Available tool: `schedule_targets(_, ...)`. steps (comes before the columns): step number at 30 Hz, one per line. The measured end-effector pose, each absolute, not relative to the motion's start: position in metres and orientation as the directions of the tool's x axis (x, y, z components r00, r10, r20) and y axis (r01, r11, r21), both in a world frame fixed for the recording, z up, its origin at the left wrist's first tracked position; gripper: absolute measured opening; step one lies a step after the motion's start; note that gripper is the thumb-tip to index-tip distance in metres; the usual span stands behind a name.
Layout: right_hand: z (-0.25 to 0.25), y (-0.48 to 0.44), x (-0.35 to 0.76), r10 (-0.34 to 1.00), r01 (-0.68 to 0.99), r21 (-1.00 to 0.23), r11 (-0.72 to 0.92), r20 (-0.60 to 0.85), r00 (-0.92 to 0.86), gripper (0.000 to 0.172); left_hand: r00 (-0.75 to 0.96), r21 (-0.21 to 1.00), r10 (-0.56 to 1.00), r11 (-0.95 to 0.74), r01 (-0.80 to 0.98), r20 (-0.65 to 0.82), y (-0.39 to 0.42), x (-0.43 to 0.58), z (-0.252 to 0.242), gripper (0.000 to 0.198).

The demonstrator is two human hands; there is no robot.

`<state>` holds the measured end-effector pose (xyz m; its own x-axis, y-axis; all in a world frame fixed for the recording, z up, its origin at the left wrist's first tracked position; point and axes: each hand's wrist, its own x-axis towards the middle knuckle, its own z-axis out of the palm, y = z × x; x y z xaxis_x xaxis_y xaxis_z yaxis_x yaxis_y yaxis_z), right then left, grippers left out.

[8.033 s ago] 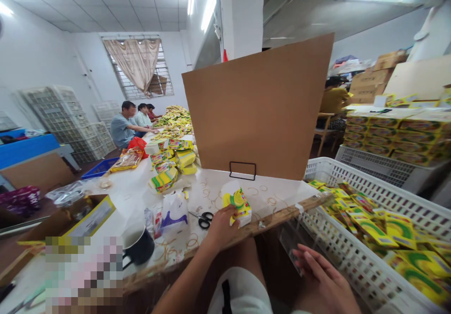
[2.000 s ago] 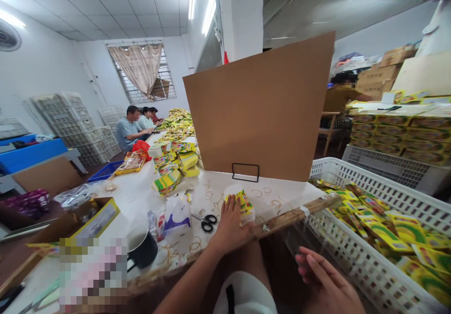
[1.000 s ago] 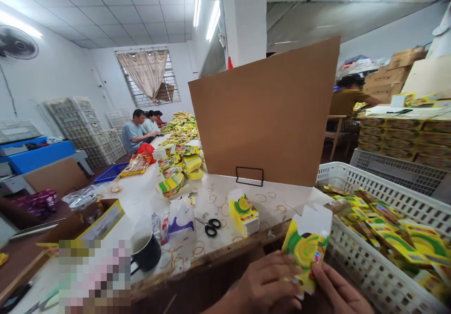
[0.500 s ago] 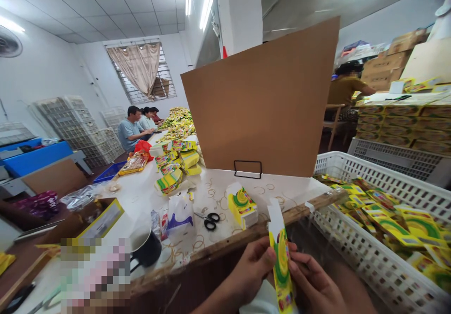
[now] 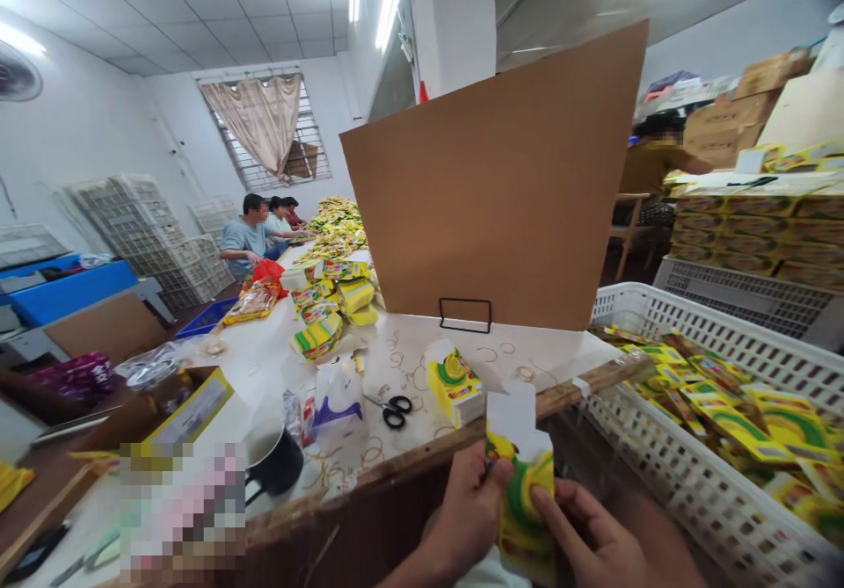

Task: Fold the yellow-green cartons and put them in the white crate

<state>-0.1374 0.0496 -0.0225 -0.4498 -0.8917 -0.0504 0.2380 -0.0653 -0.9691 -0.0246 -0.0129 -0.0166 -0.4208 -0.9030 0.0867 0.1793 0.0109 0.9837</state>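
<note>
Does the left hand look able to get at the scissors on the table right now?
Probably not at once: the left hand pinches the yellow carton with the right hand. The scissors lie unobstructed nearby.

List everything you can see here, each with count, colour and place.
carton: one, yellow-green with white flap, held in front of table edge
box: one, yellow, standing on table near the edge
scissors: one pair, black handles, on table left of box
mug: one, black, table's near edge
cardboard sheet: one, brown, upright on table
crate: one, white, right of table
flat packs: many, yellow-green, in crate
seated people: three, nearest in blue, far left along table
left hand: grips carton's left side
right hand: grips carton's right side
</note>
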Motion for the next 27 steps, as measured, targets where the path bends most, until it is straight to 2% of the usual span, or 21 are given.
schedule_targets(3, -0.025, 0.052, -0.137, -0.860, 0.219, -0.972, -0.091, -0.034, -0.509, 0.029, -0.434, 0.989, -0.892, 0.077, 0.127, 0.125, -0.012, -0.025, -0.013, 0.028)
schedule_targets(6, -0.024, 0.051, -0.143, -0.868, 0.191, -0.975, -0.109, 0.000, -0.496, 0.029, -0.471, 0.989, -0.871, 0.100, 0.109, 0.140, -0.012, -0.020, -0.005, 0.051)
schedule_targets(8, -0.022, 0.049, -0.149, -0.877, 0.204, -0.968, -0.144, 0.029, -0.479, 0.036, -0.526, 0.992, -0.842, 0.094, 0.082, 0.123, -0.013, -0.015, 0.001, 0.061)
schedule_targets(11, -0.018, 0.050, -0.156, -0.890, 0.212, -0.960, -0.184, 0.071, -0.451, 0.056, -0.626, 0.994, -0.773, 0.088, 0.058, 0.105, -0.017, -0.008, 0.008, 0.067)
schedule_targets(12, -0.016, 0.051, -0.157, -0.900, 0.199, -0.962, -0.189, 0.088, -0.428, 0.057, -0.658, 0.996, -0.747, 0.072, 0.062, 0.095, -0.018, -0.006, 0.010, 0.065)
schedule_targets(14, -0.011, 0.053, -0.159, -0.926, 0.154, -0.969, -0.193, 0.129, -0.354, 0.050, -0.706, 0.995, -0.704, 0.017, 0.096, 0.080, -0.019, -0.003, 0.013, 0.057)
schedule_targets(18, -0.004, 0.058, -0.162, -0.942, 0.022, -0.980, -0.199, 0.186, -0.279, 0.023, -0.769, 0.980, -0.636, -0.108, 0.166, 0.060, -0.019, -0.002, 0.013, 0.043)
schedule_targets(21, -0.004, 0.059, -0.164, -0.920, -0.092, -0.966, -0.242, 0.259, -0.293, 0.018, -0.799, 0.972, -0.599, -0.153, 0.177, 0.051, -0.017, -0.001, 0.010, 0.040)
schedule_targets(23, -0.008, 0.058, -0.164, -0.891, -0.139, -0.947, -0.291, 0.321, -0.322, 0.016, -0.797, 0.976, -0.602, -0.141, 0.163, 0.047, -0.016, 0.000, 0.009, 0.049)
schedule_targets(25, -0.014, 0.056, -0.162, -0.865, -0.105, -0.941, -0.321, 0.336, -0.373, 0.015, -0.794, 0.981, -0.607, -0.125, 0.148, 0.043, -0.015, 0.000, 0.008, 0.070)
schedule_targets(27, -0.020, 0.054, -0.161, -0.864, -0.004, -0.946, -0.324, 0.297, -0.407, 0.036, -0.801, 0.984, -0.597, -0.113, 0.138, 0.044, -0.015, 0.000, 0.009, 0.081)
